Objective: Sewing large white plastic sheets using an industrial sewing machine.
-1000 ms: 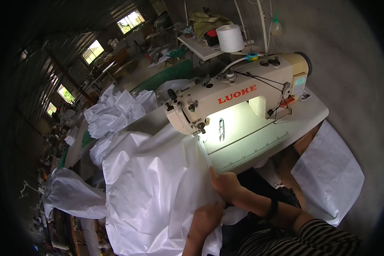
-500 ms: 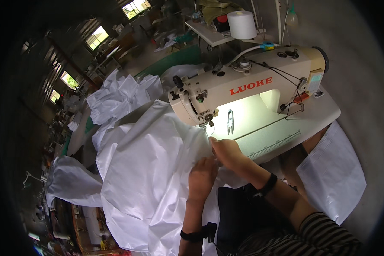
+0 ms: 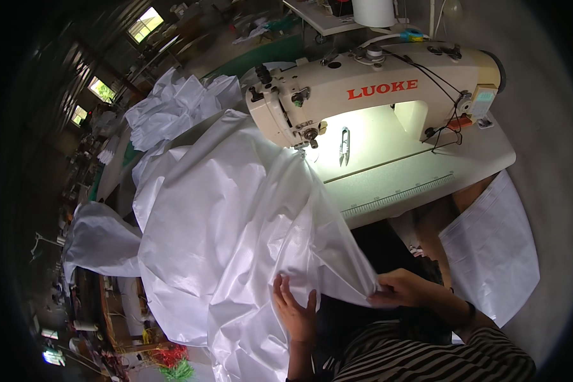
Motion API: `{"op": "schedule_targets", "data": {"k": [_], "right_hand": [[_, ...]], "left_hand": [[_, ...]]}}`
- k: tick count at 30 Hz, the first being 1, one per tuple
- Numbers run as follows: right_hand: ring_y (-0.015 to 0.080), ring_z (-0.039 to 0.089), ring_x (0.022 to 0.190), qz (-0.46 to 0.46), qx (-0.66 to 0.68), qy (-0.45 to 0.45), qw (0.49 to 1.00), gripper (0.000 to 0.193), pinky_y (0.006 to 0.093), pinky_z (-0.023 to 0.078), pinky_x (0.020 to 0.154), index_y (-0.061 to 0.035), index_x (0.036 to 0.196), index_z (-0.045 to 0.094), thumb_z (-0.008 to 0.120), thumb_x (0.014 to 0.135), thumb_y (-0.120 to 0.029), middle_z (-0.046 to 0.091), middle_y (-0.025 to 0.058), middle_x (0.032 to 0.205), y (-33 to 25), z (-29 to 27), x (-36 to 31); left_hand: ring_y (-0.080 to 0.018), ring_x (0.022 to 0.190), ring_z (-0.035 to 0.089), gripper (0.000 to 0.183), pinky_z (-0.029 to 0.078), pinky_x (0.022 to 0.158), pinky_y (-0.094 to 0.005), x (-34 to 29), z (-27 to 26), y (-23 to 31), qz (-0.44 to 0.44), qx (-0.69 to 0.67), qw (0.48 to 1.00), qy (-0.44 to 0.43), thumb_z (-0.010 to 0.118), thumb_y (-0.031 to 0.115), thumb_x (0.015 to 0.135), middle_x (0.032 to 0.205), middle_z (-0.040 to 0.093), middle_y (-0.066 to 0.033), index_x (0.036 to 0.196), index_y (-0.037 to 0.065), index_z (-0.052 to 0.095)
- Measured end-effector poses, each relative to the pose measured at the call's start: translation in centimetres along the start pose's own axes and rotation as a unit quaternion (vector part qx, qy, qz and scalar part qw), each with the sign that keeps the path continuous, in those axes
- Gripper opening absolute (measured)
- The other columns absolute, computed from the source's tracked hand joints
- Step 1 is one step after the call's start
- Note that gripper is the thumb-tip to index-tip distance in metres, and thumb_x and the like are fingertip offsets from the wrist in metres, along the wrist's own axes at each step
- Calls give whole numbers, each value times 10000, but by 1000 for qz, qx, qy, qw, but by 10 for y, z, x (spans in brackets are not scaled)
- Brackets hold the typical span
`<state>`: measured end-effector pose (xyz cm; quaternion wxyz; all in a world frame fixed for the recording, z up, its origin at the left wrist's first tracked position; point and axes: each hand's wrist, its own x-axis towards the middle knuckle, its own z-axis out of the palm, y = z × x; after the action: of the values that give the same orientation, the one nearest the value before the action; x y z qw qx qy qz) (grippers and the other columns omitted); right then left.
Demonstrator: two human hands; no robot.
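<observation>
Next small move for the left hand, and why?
I'd probably have the left hand smooth the white sheet: deep folds lie beside that hand, whose fingers are spread and grip nothing, while the right hand pinches the sheet's edge, which runs up toward the needle end of the sewing machine.

Fisheye view from the person's head, tilted down over an industrial sewing machine (image 3: 375, 71)
The left camera of the side-by-side pair faces forward and down: the left hand (image 3: 297, 316) and right hand (image 3: 406, 290) lie close beneath it in the lower part; the machine stands a little farther off, right of centre and above them, and windows (image 3: 144, 25) far away at upper left. Edges bend toward the dark rim.
</observation>
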<state>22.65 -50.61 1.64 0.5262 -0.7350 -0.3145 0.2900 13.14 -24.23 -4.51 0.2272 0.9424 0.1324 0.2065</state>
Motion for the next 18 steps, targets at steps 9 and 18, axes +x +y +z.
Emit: {"op": "schedule_targets", "data": {"k": [9,18], "right_hand": [[302,666,690,26,-227,321,919,167,399,507,642,-54,884,656,693,885,-217,674,122,798,-11,-6,-24],[302,672,977,23,-173,18,985,324,377,517,842,-49,1132,664,644,948,-315,692,148,1040,70,98,96]], "left_hand": [[-401,1285,448,591,385,1055,-477,-8,35,-24,-28,-37,999,18,730,74,781,1392,460,-181,1323,81,494],[-285,793,624,39,484,771,-331,-14,37,-67,-54,-29,996,65,631,61,898,848,657,-85,930,63,652]]}}
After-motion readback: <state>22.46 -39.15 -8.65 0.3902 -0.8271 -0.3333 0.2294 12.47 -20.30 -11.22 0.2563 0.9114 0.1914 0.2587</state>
